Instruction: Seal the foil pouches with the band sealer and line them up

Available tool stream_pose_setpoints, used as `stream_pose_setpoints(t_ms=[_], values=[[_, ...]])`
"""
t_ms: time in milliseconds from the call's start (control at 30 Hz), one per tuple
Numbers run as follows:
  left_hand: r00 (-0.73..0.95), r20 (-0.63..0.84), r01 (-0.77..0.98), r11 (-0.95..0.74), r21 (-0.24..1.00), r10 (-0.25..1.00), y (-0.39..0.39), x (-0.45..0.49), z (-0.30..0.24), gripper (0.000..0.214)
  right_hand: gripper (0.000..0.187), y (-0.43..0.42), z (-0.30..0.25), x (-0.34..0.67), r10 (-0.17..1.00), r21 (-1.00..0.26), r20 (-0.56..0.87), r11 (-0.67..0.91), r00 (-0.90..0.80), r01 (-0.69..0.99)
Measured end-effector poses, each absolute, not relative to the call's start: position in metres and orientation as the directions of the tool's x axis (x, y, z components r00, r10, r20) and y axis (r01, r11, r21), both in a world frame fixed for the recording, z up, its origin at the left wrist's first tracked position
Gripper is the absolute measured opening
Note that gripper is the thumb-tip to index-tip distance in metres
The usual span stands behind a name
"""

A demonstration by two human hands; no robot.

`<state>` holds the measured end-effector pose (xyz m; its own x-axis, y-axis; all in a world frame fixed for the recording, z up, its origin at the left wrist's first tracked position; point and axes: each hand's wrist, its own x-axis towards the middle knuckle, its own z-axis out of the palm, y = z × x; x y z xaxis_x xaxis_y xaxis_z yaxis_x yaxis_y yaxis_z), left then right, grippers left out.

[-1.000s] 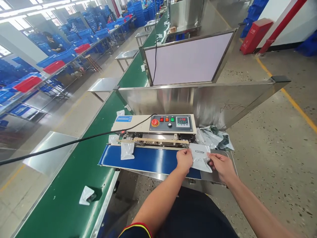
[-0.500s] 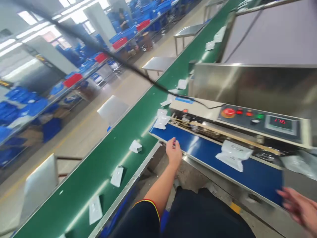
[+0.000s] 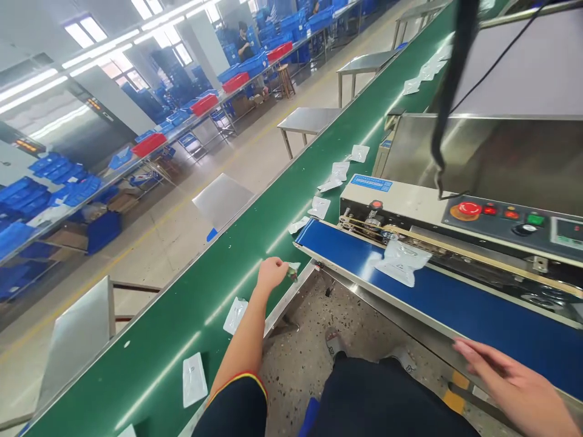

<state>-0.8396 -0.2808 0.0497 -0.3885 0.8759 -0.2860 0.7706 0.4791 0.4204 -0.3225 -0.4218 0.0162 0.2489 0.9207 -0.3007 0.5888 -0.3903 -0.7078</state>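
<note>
My left hand [image 3: 272,274] reaches over the green conveyor belt [image 3: 173,309], its fingers pinched on a small pouch [image 3: 293,271]. Only the end of that pouch shows past the fingertips, whitish with some green. On the belt by my forearm lies a white pouch [image 3: 235,314], and another white pouch [image 3: 195,380] lies nearer me. My right hand [image 3: 514,382] hovers at the front edge of the blue belt [image 3: 460,303], fingers stretched out and holding nothing. Further left on this blue belt, a white pouch [image 3: 402,262] lies with its edge at the band sealer [image 3: 401,194].
Several white pouches [image 3: 320,207] lie beyond the blue belt's end on the green one. A dark cable [image 3: 449,91] hangs over the machine's control panel [image 3: 505,215]. Metal tables [image 3: 310,119] stand along the far side. A co-worker [image 3: 245,44] is at the back.
My left hand has moved left from the blue belt's end onto the green belt and taken hold of a pouch. The pouch on the blue belt has travelled left along the sealer.
</note>
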Motion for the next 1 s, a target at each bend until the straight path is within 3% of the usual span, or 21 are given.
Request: stream_pose_setpoints(t_ms=[67,133,200,267,367,433,533,633,700,833,900,1000], values=[[-0.108,-0.324,0.741,0.293,0.605,0.940,-0.284,-0.805,0.073,0.023,0.052,-0.402,0.035,-0.357,0.950,-0.814,-0.306,-0.291,0.055,0.503],[0.164,-0.327,0.603,0.168,0.780,0.931,-0.287,-0.756,0.091,0.024,0.059,-0.387,0.052,-0.388,0.977,-0.906,-0.183,-0.126,-0.106,0.405],[0.360,-0.314,0.439,0.137,0.888,0.879,-0.288,-0.699,0.099,0.028,0.059,-0.379,0.062,-0.406,0.989,-0.941,-0.048,0.003,-0.141,0.339],[0.453,-0.312,0.289,0.194,0.937,0.835,-0.288,-0.642,0.099,0.034,0.057,-0.379,0.065,-0.407,0.998,-0.941,0.020,0.039,-0.061,0.335],[0.412,-0.285,0.056,0.289,0.956,0.865,-0.293,-0.564,0.084,0.046,0.064,-0.391,0.059,-0.381,0.978,-0.939,-0.011,-0.081,0.206,0.334],[0.390,-0.245,-0.057,0.289,0.956,0.888,-0.304,-0.520,0.070,0.059,0.068,-0.401,0.053,-0.356,0.919,-0.950,-0.084,-0.191,0.384,0.249],[0.414,-0.199,-0.009,0.222,0.975,0.888,-0.325,-0.467,0.048,0.065,0.073,-0.415,0.044,-0.316,0.823,-0.956,-0.183,-0.277,0.538,0.098],[0.440,-0.159,0.148,0.103,0.984,0.884,-0.337,-0.422,0.030,0.057,0.070,-0.425,0.032,-0.269,0.766,-0.938,-0.226,-0.338,0.602,0.078],[0.484,-0.211,0.213,0.119,0.970,0.849,-0.334,-0.392,0.018,0.057,0.068,-0.428,0.022,-0.235,0.709,-0.910,-0.288,-0.412,0.643,0.048],[0.420,-0.454,0.214,0.401,0.891,0.786,-0.309,-0.329,-0.006,0.059,0.063,-0.416,0.001,-0.178,0.537,-0.855,-0.490,-0.449,0.686,-0.259],[0.354,-0.543,0.150,0.526,0.837,0.762,-0.297,-0.308,-0.016,0.054,0.060,-0.401,-0.006,-0.163,0.525,-0.839,-0.535,-0.422,0.661,-0.344],[0.286,-0.613,0.037,0.630,0.775,0.737,-0.286,-0.301,-0.022,0.052,0.056,-0.375,-0.014,-0.161,0.570,-0.831,-0.549,-0.452,0.612,-0.325]])
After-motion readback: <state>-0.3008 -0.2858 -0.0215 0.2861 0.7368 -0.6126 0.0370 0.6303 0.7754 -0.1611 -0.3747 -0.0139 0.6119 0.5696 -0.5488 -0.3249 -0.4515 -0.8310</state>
